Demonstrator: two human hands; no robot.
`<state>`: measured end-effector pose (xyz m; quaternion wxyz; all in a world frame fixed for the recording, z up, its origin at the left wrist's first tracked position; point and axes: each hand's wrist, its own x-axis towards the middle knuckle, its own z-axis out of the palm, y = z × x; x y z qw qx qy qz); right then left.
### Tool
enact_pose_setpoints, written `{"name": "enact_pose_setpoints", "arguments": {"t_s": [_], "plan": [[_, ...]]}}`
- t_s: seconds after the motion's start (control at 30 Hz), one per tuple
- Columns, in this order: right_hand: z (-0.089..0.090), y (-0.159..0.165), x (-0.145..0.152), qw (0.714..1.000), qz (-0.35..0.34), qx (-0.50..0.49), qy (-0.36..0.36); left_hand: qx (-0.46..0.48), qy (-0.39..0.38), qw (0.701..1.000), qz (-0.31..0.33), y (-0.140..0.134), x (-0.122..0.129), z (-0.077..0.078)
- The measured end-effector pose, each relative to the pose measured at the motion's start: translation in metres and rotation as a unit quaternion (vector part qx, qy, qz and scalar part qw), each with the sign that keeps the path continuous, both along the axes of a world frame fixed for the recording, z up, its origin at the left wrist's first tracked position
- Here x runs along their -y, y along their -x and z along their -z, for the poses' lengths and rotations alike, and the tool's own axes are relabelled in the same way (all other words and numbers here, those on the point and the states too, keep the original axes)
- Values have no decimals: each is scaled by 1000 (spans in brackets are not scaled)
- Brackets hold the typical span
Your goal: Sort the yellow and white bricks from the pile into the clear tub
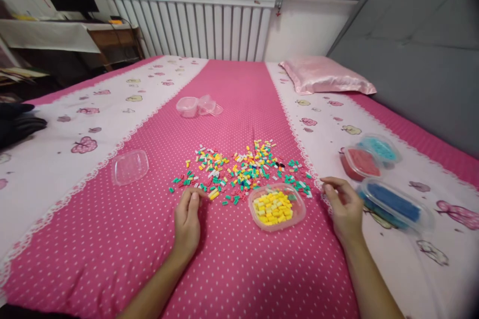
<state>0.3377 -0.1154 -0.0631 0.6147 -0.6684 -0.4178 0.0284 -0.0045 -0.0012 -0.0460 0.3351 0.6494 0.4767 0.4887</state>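
Many small plastic toy bricks (247, 173) in yellow, green, white and red lie scattered over the bedspread. My left hand (188, 222) is at the near left edge of the pile, thumb and fingers drawn together. Its fingertips are right beside some yellow bricks (213, 194); whether anything is pinched I cannot make out. To the right of the pile is my right hand (345, 209), with curled fingers and the thumb close to the index finger; anything between them is too small to tell. A clear plastic container (299, 209) holding yellow bricks stands between the hands.
At right are closed containers with red contents (362, 162), turquoise contents (380, 149) and blue contents (392, 203). A clear lid (130, 167) lies at left. Clear containers (187, 106) sit farther back. A pink pillow (325, 75) rests near the grey headboard (411, 35).
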Motion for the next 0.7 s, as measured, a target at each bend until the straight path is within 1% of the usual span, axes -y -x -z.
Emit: {"name": "enact_pose_setpoints", "arguments": {"t_s": [0.2,0.37,0.47,0.53,0.6,0.63,0.7], "plan": [[11,0,-7,997,14,69,27,-8,-27,999,14,-6,-6,-3],[22,3,-3,989,41,135,39,-31,-67,997,20,-10,-5,-5],[22,7,0,982,35,181,41,-58,-83,995,23,-11,0,-3],[19,12,1,975,12,217,44,-77,-88,993,18,-13,-2,-5],[15,18,-2,966,-24,252,53,-94,-88,992,9,-18,-13,-15],[13,21,-4,961,-42,268,60,-103,-87,991,7,-22,-23,-24],[9,29,-9,950,-69,295,76,-123,-85,989,20,-34,-52,-49]]}}
